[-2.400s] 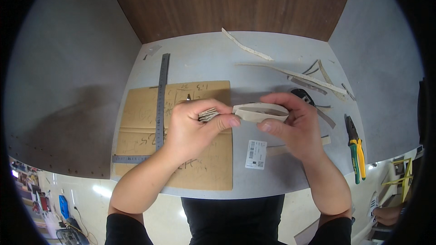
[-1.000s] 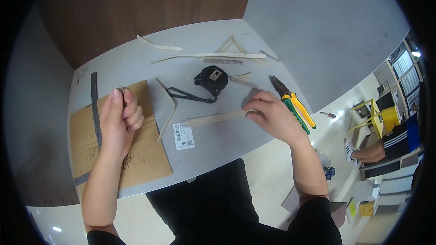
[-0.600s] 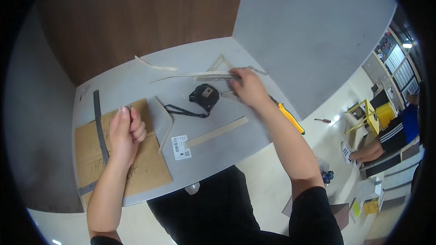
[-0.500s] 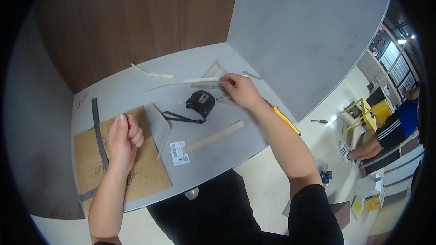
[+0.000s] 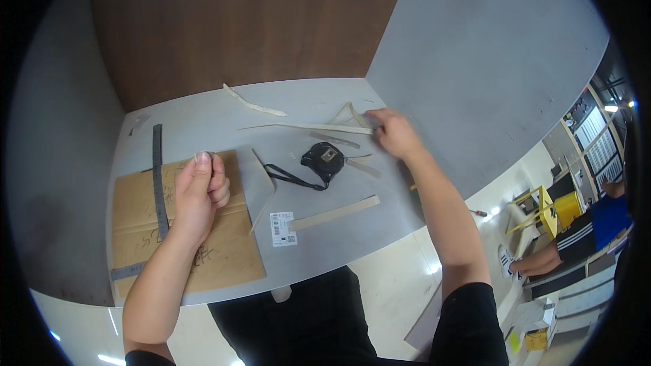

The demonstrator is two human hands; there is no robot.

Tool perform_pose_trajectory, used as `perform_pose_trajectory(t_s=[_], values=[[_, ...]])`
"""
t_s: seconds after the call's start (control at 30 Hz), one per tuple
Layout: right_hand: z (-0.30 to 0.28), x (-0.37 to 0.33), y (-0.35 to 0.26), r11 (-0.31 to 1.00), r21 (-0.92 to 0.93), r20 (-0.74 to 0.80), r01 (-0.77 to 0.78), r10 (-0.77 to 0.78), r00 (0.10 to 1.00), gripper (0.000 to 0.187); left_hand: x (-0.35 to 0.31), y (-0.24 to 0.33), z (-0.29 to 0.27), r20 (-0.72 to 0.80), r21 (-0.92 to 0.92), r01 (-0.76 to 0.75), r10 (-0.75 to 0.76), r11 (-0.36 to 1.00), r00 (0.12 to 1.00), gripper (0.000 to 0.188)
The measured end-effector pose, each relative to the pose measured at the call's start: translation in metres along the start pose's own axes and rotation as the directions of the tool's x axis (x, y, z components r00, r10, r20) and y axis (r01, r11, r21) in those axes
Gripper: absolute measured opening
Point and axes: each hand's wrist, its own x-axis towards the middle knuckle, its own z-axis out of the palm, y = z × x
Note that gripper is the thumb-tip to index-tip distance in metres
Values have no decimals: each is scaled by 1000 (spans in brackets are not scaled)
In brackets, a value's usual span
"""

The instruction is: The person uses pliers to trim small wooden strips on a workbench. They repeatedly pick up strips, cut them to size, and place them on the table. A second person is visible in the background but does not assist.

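Observation:
My left hand (image 5: 202, 190) is raised over the cardboard sheet (image 5: 237, 240), its fingers curled and thumb pressed on the forefinger. A small greyish bit shows at the fingertips, too little to name. Reaching to the back right, my right hand (image 5: 395, 132) has thumb and forefinger at the right end of a long pale strip (image 5: 305, 126). A bent strip forming a triangle (image 5: 349, 112) lies beside those fingertips. Nearer to me, a black tape measure (image 5: 325, 160) with a wrist strap rests on the grey tabletop (image 5: 339, 240).
Two steel rulers lie at left, one (image 5: 159, 183) across the cardboard and one (image 5: 129, 271) at its near corner. Loose strips (image 5: 336, 213) and a white label (image 5: 283, 229) are scattered about. Grey panels (image 5: 475, 61) and a brown panel (image 5: 251, 20) enclose the table. A person (image 5: 576, 230) is at far right.
The whole view has shifted, with table items appearing further right. My right hand has slid along the pale strip toward its right end. My left hand keeps its closed pose over the cardboard.

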Motion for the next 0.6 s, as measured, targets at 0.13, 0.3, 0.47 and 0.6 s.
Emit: perform_pose_trajectory(t_s=[0.13,0.3,0.47,0.6], values=[[-3,-4,-7,953,-87,-30,290,-294,955,23,4,-6,0,31,-15,11,-10,1000,999,32],[-39,-27,-36,906,422,-120,-12,69,990,13,1,-2,1,-49,-22,-2,1,1000,999,29],[-65,-108,-108,506,807,253,-305,170,952,11,-5,13,1,-204,123,-90,114,988,972,19],[-64,-182,-163,311,849,396,-427,161,904,12,-3,11,13,-13,6,-20,20,1000,1000,33]])
